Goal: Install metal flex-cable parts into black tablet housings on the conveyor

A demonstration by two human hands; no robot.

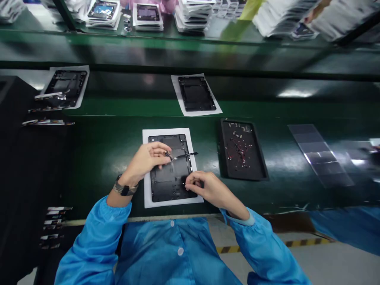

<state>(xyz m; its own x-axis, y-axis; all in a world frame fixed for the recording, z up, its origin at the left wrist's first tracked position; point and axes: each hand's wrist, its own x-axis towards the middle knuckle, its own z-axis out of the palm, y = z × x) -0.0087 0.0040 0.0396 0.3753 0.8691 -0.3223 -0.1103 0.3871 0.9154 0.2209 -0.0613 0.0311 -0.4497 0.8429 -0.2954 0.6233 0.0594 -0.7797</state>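
A black tablet back shell [172, 182] lies open side up on a white sheet [147, 198] at the table's front edge. Over its upper half, my left hand [148, 160] pinches a small part with a thin dark strip [185, 155], perhaps a flex cable, that sticks out to the right past the shell's edge. My right hand [206, 186] is closed, thumb against fingertips, at the shell's lower right edge. Whatever those fingertips hold, if anything, is too small to make out.
Right of the shell sits a black tray [243, 166] with small parts and red wires. A second shell [197, 95] lies behind, another [67, 85] at far left. Clear plastic sheets [320, 154] lie on the right. White stacks [194, 16] fill the shelf; a blue sleeve [350, 227] shows at right.
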